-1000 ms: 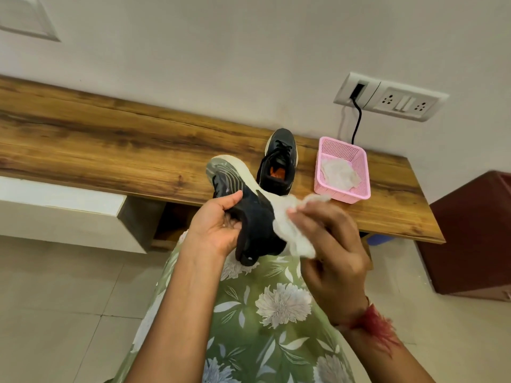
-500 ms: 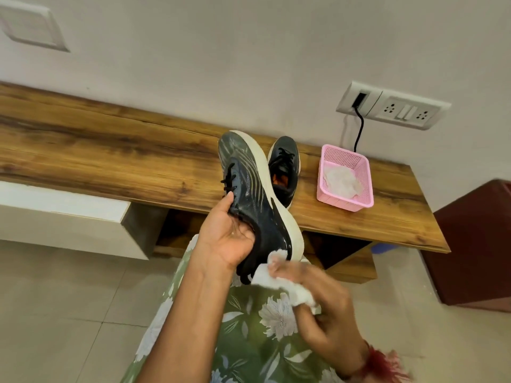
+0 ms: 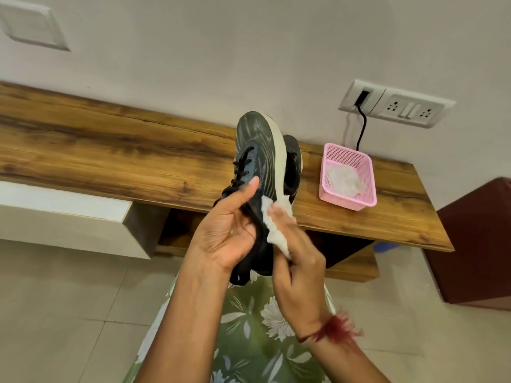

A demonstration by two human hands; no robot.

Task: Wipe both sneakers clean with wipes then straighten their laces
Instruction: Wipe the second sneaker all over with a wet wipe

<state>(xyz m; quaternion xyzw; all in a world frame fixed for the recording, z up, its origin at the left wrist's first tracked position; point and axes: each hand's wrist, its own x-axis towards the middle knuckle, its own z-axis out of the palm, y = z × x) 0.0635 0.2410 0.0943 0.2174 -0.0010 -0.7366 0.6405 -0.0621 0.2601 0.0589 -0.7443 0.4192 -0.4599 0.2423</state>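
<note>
My left hand (image 3: 226,233) grips a dark sneaker (image 3: 255,150) with a white sole by its heel and collar, toe pointing up and away, black laces facing left. My right hand (image 3: 297,261) holds a crumpled white wipe (image 3: 272,228) and presses it against the sneaker's side near the sole. The second dark sneaker (image 3: 293,164) stands on the wooden shelf (image 3: 110,153), mostly hidden behind the held one.
A pink mesh basket (image 3: 359,172) with used white wipes sits on the shelf at the right. A wall socket (image 3: 395,105) with a black cable is above it. A dark red cabinet (image 3: 481,239) stands at the far right on the tiled floor.
The held sneaker has turned toe-up and risen. My right hand with the wipe dropped to the heel, then moved back up onto the shoe's side.
</note>
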